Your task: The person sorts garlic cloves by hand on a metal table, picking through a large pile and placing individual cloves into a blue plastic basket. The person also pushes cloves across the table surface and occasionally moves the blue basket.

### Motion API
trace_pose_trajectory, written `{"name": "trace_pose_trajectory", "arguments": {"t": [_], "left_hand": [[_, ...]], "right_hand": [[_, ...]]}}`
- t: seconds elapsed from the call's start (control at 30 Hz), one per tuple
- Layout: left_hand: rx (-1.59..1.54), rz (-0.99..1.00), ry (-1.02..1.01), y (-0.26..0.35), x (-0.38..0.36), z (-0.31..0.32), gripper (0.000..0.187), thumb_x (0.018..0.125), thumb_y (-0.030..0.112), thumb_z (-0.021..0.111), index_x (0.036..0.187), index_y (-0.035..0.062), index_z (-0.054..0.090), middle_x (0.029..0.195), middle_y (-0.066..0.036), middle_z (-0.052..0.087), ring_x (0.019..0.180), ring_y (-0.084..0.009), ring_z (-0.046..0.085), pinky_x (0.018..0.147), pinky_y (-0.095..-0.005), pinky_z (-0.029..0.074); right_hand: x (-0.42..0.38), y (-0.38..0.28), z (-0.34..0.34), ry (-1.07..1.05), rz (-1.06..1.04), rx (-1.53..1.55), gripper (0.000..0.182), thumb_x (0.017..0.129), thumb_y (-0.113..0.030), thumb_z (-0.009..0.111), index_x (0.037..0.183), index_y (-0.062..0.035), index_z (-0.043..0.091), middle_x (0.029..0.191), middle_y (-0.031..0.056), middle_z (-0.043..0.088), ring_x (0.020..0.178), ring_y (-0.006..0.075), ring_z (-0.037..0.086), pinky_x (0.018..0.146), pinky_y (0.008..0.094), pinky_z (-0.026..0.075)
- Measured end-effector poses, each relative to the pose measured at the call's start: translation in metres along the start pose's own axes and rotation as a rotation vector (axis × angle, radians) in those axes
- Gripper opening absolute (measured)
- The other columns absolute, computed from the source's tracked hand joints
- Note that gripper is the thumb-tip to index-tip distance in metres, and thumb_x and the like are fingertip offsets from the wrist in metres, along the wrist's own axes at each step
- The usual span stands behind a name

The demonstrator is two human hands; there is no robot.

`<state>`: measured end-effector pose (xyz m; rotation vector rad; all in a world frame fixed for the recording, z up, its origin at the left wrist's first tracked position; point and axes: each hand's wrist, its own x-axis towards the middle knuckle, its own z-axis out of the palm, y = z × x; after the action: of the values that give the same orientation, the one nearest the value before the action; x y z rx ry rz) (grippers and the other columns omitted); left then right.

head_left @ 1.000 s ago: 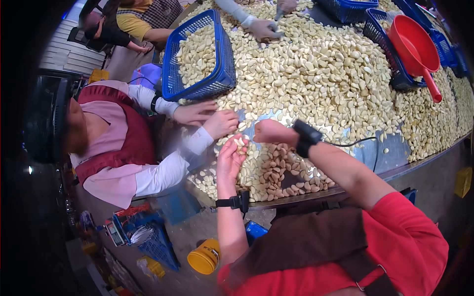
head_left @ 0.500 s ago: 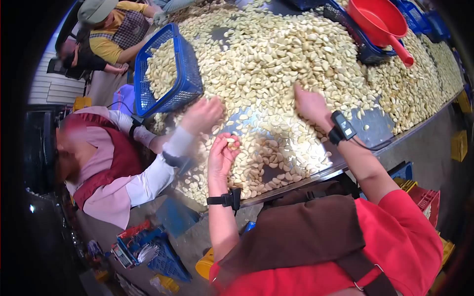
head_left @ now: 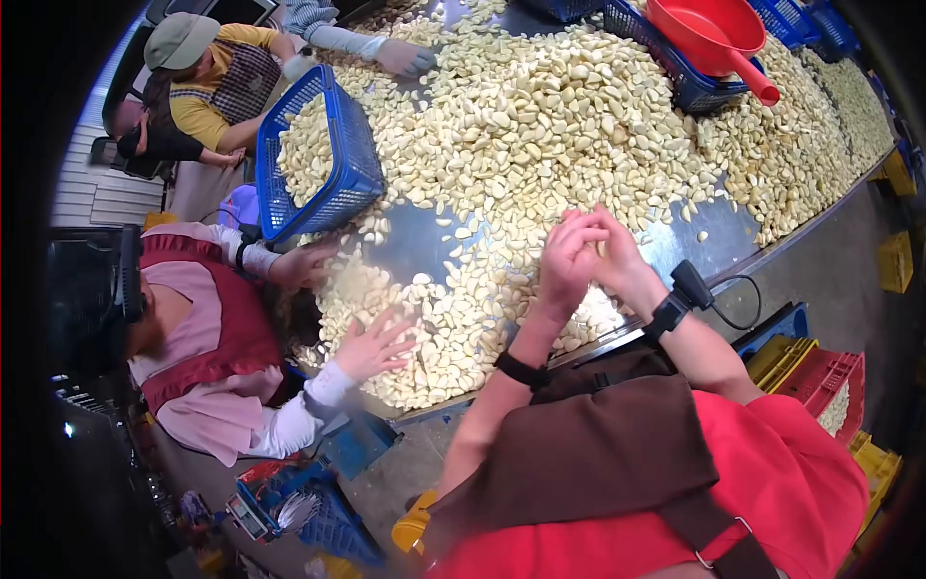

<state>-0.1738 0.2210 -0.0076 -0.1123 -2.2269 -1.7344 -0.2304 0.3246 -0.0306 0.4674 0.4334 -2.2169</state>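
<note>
My left hand [head_left: 567,259] and my right hand [head_left: 625,267] are together above the near side of the metal table, fingertips meeting. The left fingers curl inward, and whatever lies in them is hidden. My right fingers are bent against the left ones; what they pinch, if anything, cannot be seen. Beneath and around both hands lie loose pale garlic cloves [head_left: 473,323]. Just beyond them rises a large heap of cloves [head_left: 569,116].
A blue basket [head_left: 362,145] of cloves stands at left. A co-worker's spread hand [head_left: 374,347] is over cloves left of mine; another gloved hand [head_left: 405,58] is at the far side. A red scoop [head_left: 709,34] rests on a dark basket [head_left: 704,94]. The table's edge [head_left: 608,345] runs near my body.
My left hand has moved up and right, and my right hand down toward it, so they now meet. The co-worker's hands moved down-left, spreading cloves. A gloved hand has appeared at the far side.
</note>
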Motion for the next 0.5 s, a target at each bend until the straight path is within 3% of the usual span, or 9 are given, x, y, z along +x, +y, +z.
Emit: {"name": "trace_pose_trajectory", "arguments": {"t": [0.03,0.1,0.2,0.27,0.3,0.37,0.4,0.47,0.5], "left_hand": [[-0.066,-0.033,0.035,0.006,0.0,0.004,0.024,0.079,-0.002,0.046,0.093,0.0032,0.066,0.112,-0.012,0.062,0.116,-0.0302,0.05,0.105,-0.0393,0.033],[-0.143,-0.069,0.061,0.007,-0.004,0.006,0.022,0.079,-0.001,0.049,0.092,0.004,0.066,0.111,-0.012,0.062,0.114,-0.0307,0.05,0.103,-0.04,0.035],[0.534,-0.058,-0.27,-0.024,-0.028,-0.028,0.022,0.072,0.017,0.066,0.093,0.0106,0.067,0.112,-0.013,0.058,0.109,-0.031,0.051,0.093,-0.0414,0.039],[0.816,-0.112,-0.478,-0.021,-0.058,-0.065,0.032,0.065,0.028,0.073,0.093,0.0143,0.067,0.114,-0.013,0.055,0.109,-0.0318,0.049,0.092,-0.0438,0.039],[0.9,-0.102,-0.536,-0.018,-0.07,-0.087,0.037,0.061,0.032,0.075,0.093,0.0157,0.067,0.115,-0.014,0.053,0.11,-0.0324,0.048,0.093,-0.0454,0.037],[0.963,-0.269,-0.574,-0.023,-0.089,-0.139,0.041,0.063,0.029,0.077,0.099,0.0149,0.065,0.117,-0.015,0.053,0.115,-0.0333,0.046,0.098,-0.0475,0.035],[0.95,-0.259,-0.486,-0.034,-0.1,-0.17,0.039,0.063,0.026,0.077,0.099,0.0138,0.065,0.114,-0.015,0.054,0.11,-0.0335,0.049,0.096,-0.0469,0.037],[1.091,-0.601,-0.39,-0.031,-0.107,-0.228,0.033,0.065,0.019,0.073,0.096,0.0124,0.065,0.112,-0.015,0.054,0.104,-0.0333,0.051,0.089,-0.0442,0.042],[1.202,-0.537,-0.302,-0.044,-0.125,-0.259,0.03,0.065,0.016,0.07,0.094,0.011,0.065,0.109,-0.015,0.055,0.1,-0.0327,0.052,0.084,-0.0437,0.043]], "right_hand": [[-0.015,-0.006,0.012,0.206,-0.058,-0.107,0.036,0.098,-0.036,0.041,0.112,-0.005,0.051,0.106,0.0092,0.056,0.091,0.0214,0.058,0.079,0.0351,0.051],[-0.015,-0.031,-0.03,0.099,0.027,-0.046,0.035,0.097,-0.033,0.041,0.112,-0.0037,0.051,0.103,0.0104,0.056,0.084,0.0217,0.058,0.072,0.0333,0.052],[-0.038,-0.105,-0.041,-0.044,-0.012,0.105,0.033,0.097,-0.029,0.039,0.111,-0.001,0.049,0.094,0.0132,0.058,0.068,0.0213,0.056,0.054,0.0286,0.052],[-0.053,-0.2,-0.046,-0.089,-0.351,0.077,0.041,0.099,-0.038,0.032,0.108,-0.0009,0.047,0.105,0.021,0.055,0.09,0.0318,0.058,0.068,0.0369,0.056],[-0.069,-0.233,-0.014,0.207,-0.692,0.1,0.057,0.098,-0.048,0.028,0.126,0.0009,0.036,0.131,0.0277,0.04,0.114,0.0435,0.048,0.086,0.0486,0.052],[-0.078,-0.273,-0.014,0.278,-0.984,0.182,0.077,0.095,-0.054,0.031,0.143,-0.0062,-0.007,0.149,0.026,0.001,0.134,0.0497,0.02,0.102,0.0624,0.034],[-0.076,-0.267,-0.014,0.269,-0.995,0.179,0.077,0.095,-0.054,0.031,0.143,-0.0062,-0.007,0.149,0.026,0.001,0.134,0.0497,0.02,0.102,0.0624,0.034],[-0.058,-0.227,-0.016,0.329,-0.839,0.009,0.066,0.096,-0.046,0.041,0.14,-0.0017,0.017,0.143,0.0257,0.025,0.12,0.0439,0.045,0.095,0.0544,0.046],[-0.044,-0.202,-0.032,0.256,-0.715,-0.322,0.056,0.094,-0.04,0.046,0.131,0.0001,0.031,0.127,0.0218,0.041,0.105,0.0353,0.055,0.084,0.0458,0.051]]}}
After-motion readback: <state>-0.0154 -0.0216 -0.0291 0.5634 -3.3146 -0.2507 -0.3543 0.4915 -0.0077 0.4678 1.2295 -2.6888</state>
